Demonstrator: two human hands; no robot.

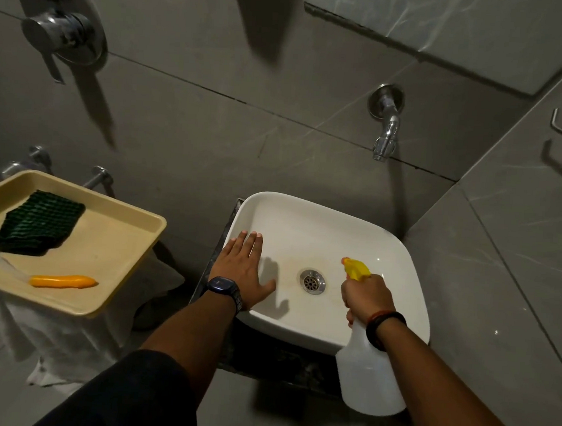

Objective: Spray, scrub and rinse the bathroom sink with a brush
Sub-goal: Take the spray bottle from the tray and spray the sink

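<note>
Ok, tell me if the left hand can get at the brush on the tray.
Probably yes: the left hand lies flat and empty on the sink rim, and the brush sits uncovered on the tray beside it.

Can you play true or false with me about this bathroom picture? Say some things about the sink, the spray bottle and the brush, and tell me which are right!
1. The right hand holds the spray bottle over the sink. True.
2. The left hand is scrubbing with the brush. False: it lies flat and open on the sink's rim; the brush lies in the beige tray.
3. The bottle's nozzle is yellow. True.
4. Water is running from the wall tap. False: no water shows.
5. The drain is covered by a plug. False: its strainer holes show.
</note>
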